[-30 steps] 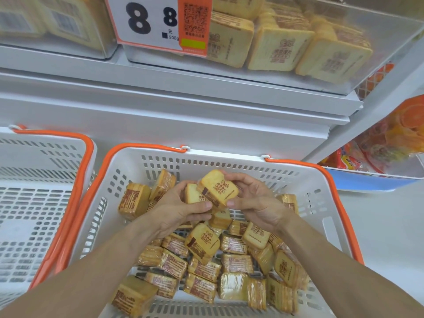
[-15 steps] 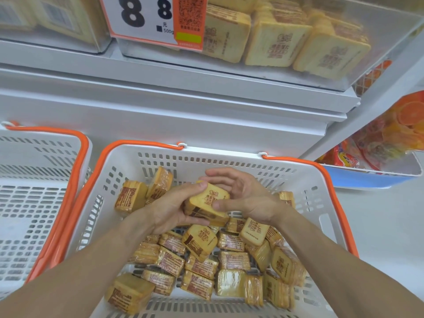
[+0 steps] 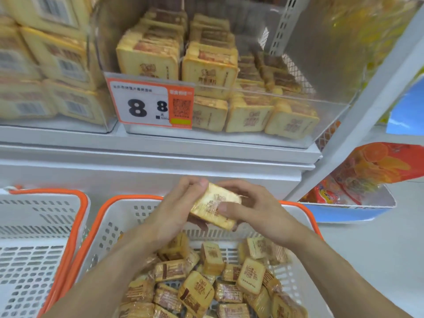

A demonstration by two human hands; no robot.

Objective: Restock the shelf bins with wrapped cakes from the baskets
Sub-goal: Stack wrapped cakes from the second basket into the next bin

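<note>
A stack of wrapped cakes [image 3: 214, 206] is being held above the basket [image 3: 128, 216], below the shelf bin [image 3: 332, 125]. It is being gripped betw. both hands: left hand [image 3: 176, 210] fingers curled round its left edge, right hand [image 3: 250, 208] thumb pressing its top face, fingers clasped round the far side.

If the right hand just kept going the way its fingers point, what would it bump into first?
The right hand points leftward across the held cake, so it would most likely meet the left hand gripping the cake's other side. Depth is hard to judge.
</note>
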